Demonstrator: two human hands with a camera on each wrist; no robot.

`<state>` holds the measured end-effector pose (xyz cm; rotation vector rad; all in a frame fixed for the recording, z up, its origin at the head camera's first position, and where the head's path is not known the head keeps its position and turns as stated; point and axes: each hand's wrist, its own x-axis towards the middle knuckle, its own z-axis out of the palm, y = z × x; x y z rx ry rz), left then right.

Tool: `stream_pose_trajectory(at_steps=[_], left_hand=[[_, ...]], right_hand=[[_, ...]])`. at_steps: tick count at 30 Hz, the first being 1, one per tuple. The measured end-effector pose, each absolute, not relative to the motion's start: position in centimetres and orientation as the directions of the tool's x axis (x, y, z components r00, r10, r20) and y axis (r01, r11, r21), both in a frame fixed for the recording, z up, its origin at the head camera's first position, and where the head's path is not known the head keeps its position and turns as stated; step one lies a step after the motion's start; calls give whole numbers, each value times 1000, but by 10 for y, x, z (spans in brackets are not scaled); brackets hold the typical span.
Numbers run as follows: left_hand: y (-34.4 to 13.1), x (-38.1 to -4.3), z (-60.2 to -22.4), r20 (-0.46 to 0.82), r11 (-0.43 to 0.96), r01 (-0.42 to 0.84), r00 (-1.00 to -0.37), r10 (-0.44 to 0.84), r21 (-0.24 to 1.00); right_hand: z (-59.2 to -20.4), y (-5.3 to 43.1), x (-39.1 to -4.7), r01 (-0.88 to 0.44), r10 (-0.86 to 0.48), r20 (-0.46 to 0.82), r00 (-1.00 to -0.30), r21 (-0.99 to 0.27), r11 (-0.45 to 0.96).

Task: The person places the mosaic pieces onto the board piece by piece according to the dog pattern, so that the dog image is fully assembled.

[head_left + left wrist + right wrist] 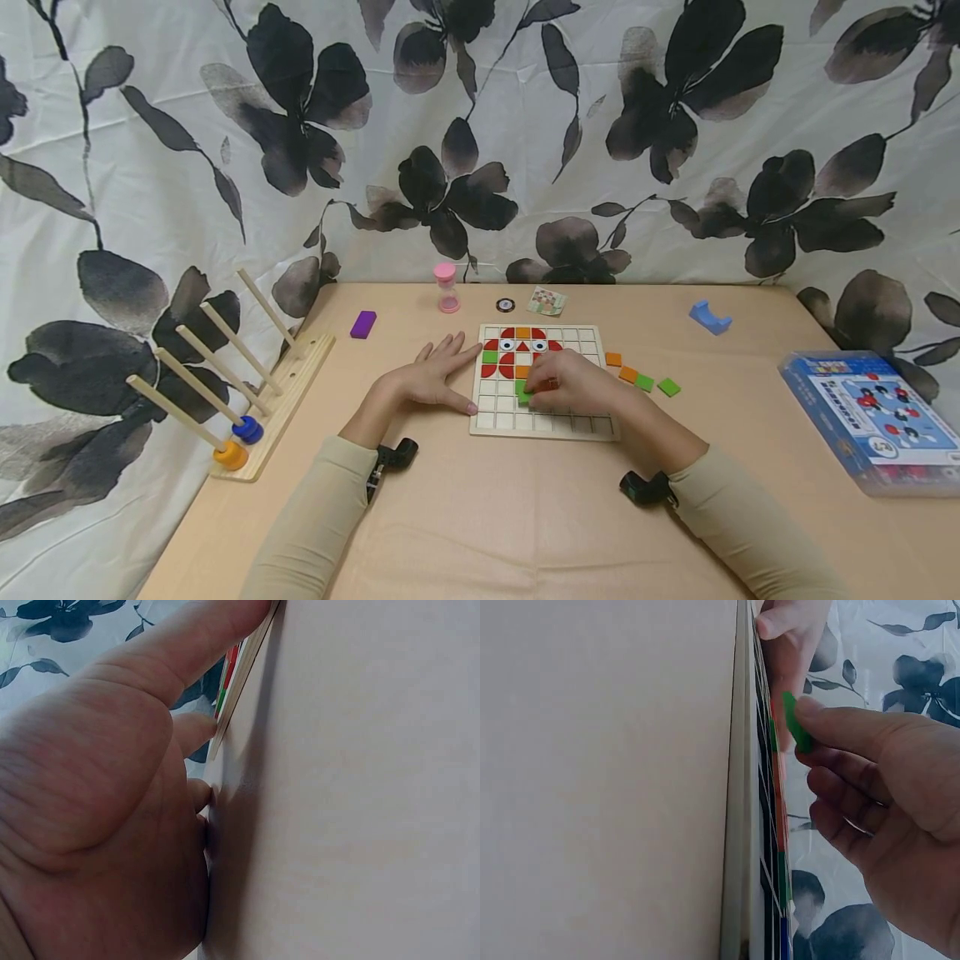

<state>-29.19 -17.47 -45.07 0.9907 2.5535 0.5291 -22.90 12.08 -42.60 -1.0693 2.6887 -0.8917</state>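
Observation:
A white gridded board [495, 423] lies on the table, with red, orange and green tiles and round eye-like pieces forming a pattern in its upper left part. My right hand [573, 382] is over the middle of the board and hides some of its squares. Between thumb and forefinger it pinches a small green tile [796, 724], held tilted just off the board face in the right wrist view. My left hand [431, 377] rests at the board's left edge, fingers spread, thumb and fingertips against the side.
Loose orange tiles [627, 374] and green tiles [669, 387] lie right of the board. A peg rack [300, 367] stands left. Behind are a purple block [363, 324], pink sand timer [447, 292], black disc [506, 305], patterned card [547, 301] and blue piece [709, 317]. A boxed set [870, 417] sits right.

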Motion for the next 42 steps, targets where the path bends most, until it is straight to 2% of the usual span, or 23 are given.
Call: stream_pose_trajectory(at_steps=[6, 17, 22, 26, 33, 38, 42], left_hand=[[-175, -293, -451, -201, 697, 551, -700, 686, 458], [-174, -294, -451, -200, 696, 551, -699, 686, 460], [-174, -295, -452, -202, 698, 552, -700, 685, 456], [-174, -295, -453, -198, 696, 555, -699, 687, 457], [-175, -294, -452, -192, 696, 558, -701, 687, 453], [-175, -293, -451, -194, 695, 555, -700, 687, 456], [-175, -294, -451, -189, 693, 557, -701, 688, 457]], right_hand=[[-431, 116, -227, -630, -687, 96, -720, -505, 590], [-435, 112, -225, -631, -683, 64, -728, -455, 629], [-434, 114, -224, -627, -688, 45, -725, -458, 630], [-426, 126, -226, -604, -683, 58, -728, -524, 600], [-402, 176, -231, -438, -537, 83, -840, -689, 577], [-398, 217, -236, -362, -451, 64, -890, -700, 616], [-404, 242, -240, -279, -393, -14, -919, -682, 676]])
